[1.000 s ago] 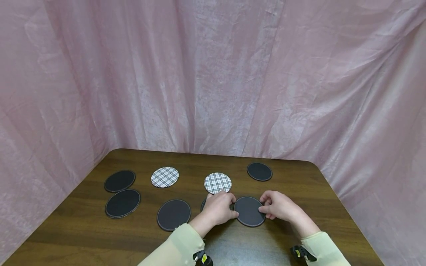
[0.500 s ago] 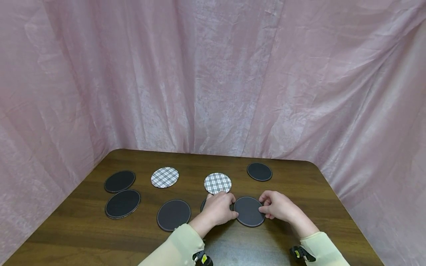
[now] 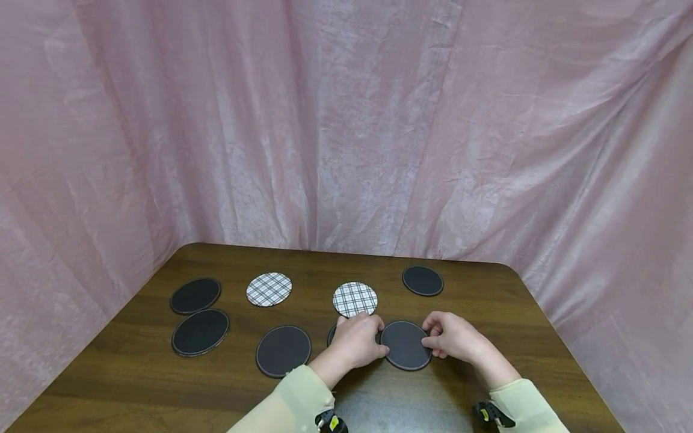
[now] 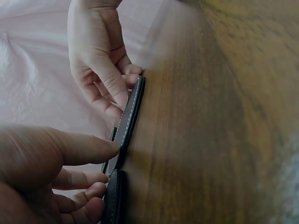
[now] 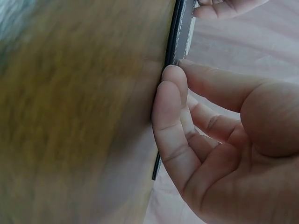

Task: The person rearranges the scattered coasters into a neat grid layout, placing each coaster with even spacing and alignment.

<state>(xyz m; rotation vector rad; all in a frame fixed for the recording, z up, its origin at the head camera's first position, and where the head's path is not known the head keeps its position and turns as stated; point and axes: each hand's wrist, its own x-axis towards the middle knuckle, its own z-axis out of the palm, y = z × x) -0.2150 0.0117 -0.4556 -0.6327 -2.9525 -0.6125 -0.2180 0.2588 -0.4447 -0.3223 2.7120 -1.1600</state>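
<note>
A round dark coaster [image 3: 406, 346] with pale edge stitching lies between my two hands in the head view. My left hand [image 3: 354, 341] holds its left edge with thumb and finger. My right hand [image 3: 456, 337] pinches its right edge; the right wrist view has the thumb on top and curled fingertips [image 5: 168, 100] at the rim. Another dark coaster [image 4: 112, 198] lies beneath my left hand's other fingers, mostly hidden from the head view. Just beyond that hand is a white plaid disc [image 3: 354, 297].
Left of my left hand lies another dark coaster [image 3: 283, 350]. Two more dark coasters [image 3: 200, 332] touch at the table's left. A second plaid disc [image 3: 269, 289] and a dark coaster [image 3: 423, 280] lie toward the back. Pink curtains [image 3: 346, 120] surround the wooden table [image 3: 135, 379].
</note>
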